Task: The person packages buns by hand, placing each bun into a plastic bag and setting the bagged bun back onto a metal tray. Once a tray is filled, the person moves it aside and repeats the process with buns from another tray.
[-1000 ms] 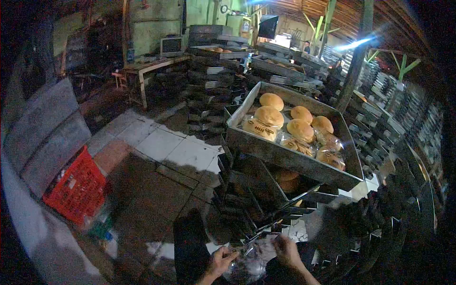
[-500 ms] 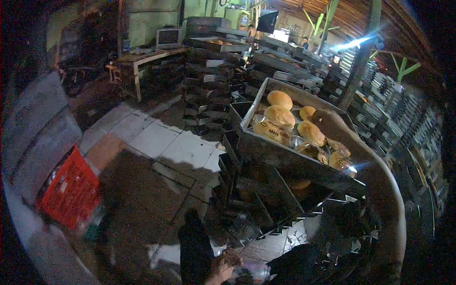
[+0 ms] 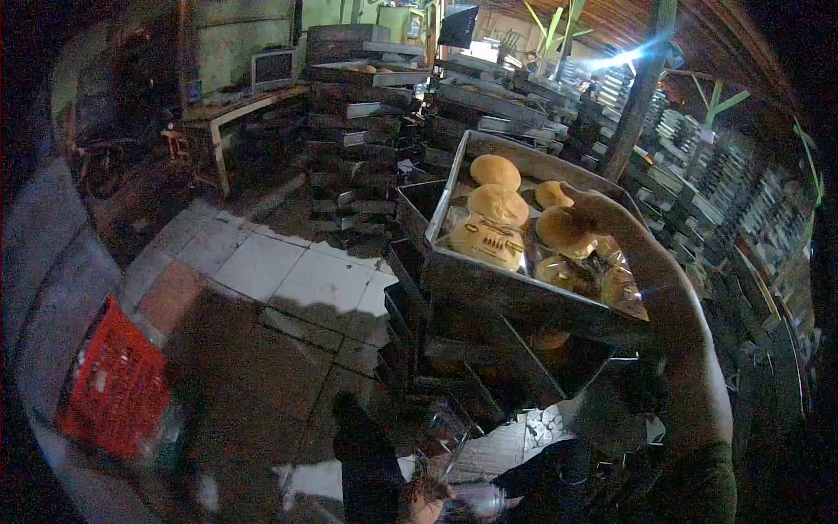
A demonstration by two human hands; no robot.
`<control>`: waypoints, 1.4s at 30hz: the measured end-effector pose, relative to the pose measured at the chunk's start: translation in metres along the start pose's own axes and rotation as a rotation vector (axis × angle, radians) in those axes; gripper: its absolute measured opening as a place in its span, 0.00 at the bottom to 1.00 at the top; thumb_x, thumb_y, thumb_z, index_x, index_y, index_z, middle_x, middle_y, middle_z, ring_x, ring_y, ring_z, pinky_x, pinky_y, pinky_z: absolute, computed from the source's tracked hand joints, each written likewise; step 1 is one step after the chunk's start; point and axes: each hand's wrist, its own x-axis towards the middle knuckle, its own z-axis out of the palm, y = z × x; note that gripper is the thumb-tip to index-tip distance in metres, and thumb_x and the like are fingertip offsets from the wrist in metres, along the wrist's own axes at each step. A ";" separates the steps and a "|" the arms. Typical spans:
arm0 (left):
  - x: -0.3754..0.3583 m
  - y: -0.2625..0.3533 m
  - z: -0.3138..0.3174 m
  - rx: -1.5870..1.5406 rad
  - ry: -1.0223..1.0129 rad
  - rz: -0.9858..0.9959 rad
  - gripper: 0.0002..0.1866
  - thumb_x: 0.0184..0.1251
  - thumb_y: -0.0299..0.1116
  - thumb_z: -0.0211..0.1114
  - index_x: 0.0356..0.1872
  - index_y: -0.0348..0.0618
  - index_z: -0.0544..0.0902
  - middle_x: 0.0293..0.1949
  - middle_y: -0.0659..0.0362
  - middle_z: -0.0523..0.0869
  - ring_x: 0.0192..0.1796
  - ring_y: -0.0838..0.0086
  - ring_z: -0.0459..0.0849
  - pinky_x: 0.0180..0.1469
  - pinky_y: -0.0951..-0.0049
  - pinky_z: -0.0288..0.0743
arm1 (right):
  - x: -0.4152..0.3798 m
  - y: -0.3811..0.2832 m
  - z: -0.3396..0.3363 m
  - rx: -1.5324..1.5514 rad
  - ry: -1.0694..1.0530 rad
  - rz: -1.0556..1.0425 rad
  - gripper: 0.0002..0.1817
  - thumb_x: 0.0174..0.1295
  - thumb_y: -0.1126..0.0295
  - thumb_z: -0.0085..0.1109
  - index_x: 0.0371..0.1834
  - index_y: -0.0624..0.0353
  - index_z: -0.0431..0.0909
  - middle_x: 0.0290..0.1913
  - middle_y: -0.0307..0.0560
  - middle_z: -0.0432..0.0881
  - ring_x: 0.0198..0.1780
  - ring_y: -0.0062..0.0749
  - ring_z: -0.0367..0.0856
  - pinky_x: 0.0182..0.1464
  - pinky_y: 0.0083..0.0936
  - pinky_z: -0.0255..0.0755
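Note:
My right hand reaches into a metal tray from the right, its fingertips curled on a small bread roll. Below the fingers lies another roll. Round rolls sit along the tray's left side, and a clear printed bag with bread inside lies near the front. More bagged bread is at the front right. Low at the bottom edge, my left hand is closed, dim and blurred, beside a clear shiny object; what it holds is unclear.
The tray tops a stack of dark trays. More tray stacks stand behind and to the right. A wooden table with an old monitor is at the back left. A red crate stands at left, and a post rises beyond the tray.
The view has shifted, so the surroundings sit further left and slightly higher. My right hand's fingertips now reach more visibly onto the small roll, and the rolls and bags at the tray's right lie differently.

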 end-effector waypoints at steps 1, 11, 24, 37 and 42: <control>0.006 -0.001 -0.001 0.068 -0.047 0.035 0.16 0.61 0.45 0.48 0.34 0.42 0.76 0.29 0.56 0.77 0.32 0.68 0.75 0.36 0.69 0.70 | -0.003 -0.006 -0.003 0.093 -0.032 -0.002 0.33 0.50 0.38 0.48 0.26 0.64 0.74 0.22 0.41 0.72 0.20 0.22 0.67 0.21 0.24 0.65; -0.006 0.034 -0.002 0.687 -0.070 0.071 0.15 0.57 0.39 0.52 0.37 0.38 0.77 0.33 0.56 0.80 0.37 0.69 0.77 0.40 0.68 0.71 | -0.172 -0.065 0.002 0.351 0.036 -0.486 0.24 0.57 0.52 0.46 0.45 0.64 0.68 0.37 0.45 0.75 0.34 0.28 0.75 0.34 0.25 0.71; -0.059 0.078 0.157 1.174 -0.471 0.098 0.13 0.56 0.35 0.58 0.36 0.34 0.79 0.32 0.58 0.81 0.37 0.73 0.79 0.41 0.73 0.72 | -0.382 0.033 0.058 0.213 -0.781 -0.031 0.46 0.46 0.45 0.58 0.58 0.71 0.53 0.56 0.58 0.63 0.59 0.41 0.61 0.61 0.28 0.52; -0.080 0.108 0.181 1.319 0.221 1.035 0.19 0.58 0.33 0.58 0.49 0.38 0.68 0.43 0.57 0.73 0.44 0.75 0.72 0.45 0.76 0.67 | -0.395 0.066 0.146 0.548 -0.594 -0.195 0.34 0.45 0.63 0.65 0.52 0.66 0.60 0.46 0.50 0.72 0.48 0.31 0.70 0.52 0.25 0.64; -0.073 0.060 0.139 0.940 0.317 0.893 0.31 0.59 0.54 0.46 0.57 0.44 0.58 0.56 0.55 0.62 0.57 0.62 0.62 0.55 0.57 0.59 | -0.437 0.062 0.196 0.475 -0.323 -0.416 0.32 0.48 0.60 0.62 0.53 0.65 0.61 0.49 0.54 0.70 0.50 0.34 0.69 0.53 0.28 0.62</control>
